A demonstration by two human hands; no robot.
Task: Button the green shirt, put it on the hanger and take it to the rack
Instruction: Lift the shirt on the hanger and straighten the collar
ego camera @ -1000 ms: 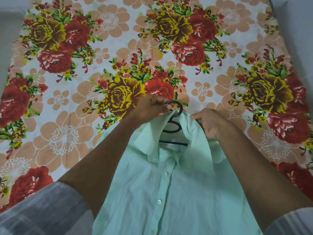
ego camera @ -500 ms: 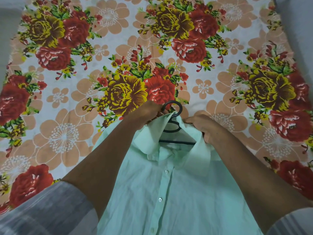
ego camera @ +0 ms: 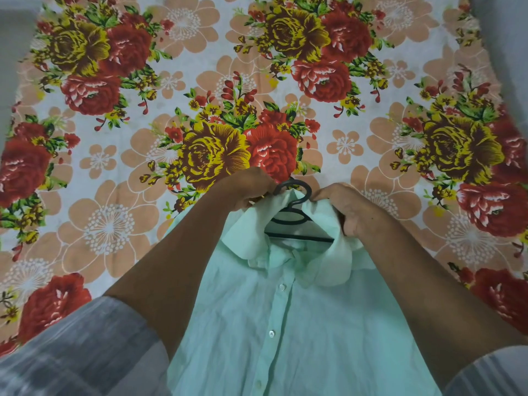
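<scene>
A pale green shirt [ego camera: 288,332] lies front-up on the flowered bedsheet, its placket buttoned below the collar. A black hanger [ego camera: 297,221] sits inside the neck, with its hook poking out past the collar and its bar showing in the opening. My left hand [ego camera: 245,192] pinches the left side of the collar beside the hook. My right hand [ego camera: 345,207] grips the right side of the collar. Both collar flaps stand up and spread outward.
The flowered bedsheet [ego camera: 114,167] covers the whole bed around the shirt. Grey wall or floor shows at the far left edge [ego camera: 11,67] and the top right corner [ego camera: 508,38]. My striped sleeves fill the bottom corners.
My right hand slid left along the collar toward the hook and now holds the right collar side. My left hand stays at the hook. The collar has spread wider.
</scene>
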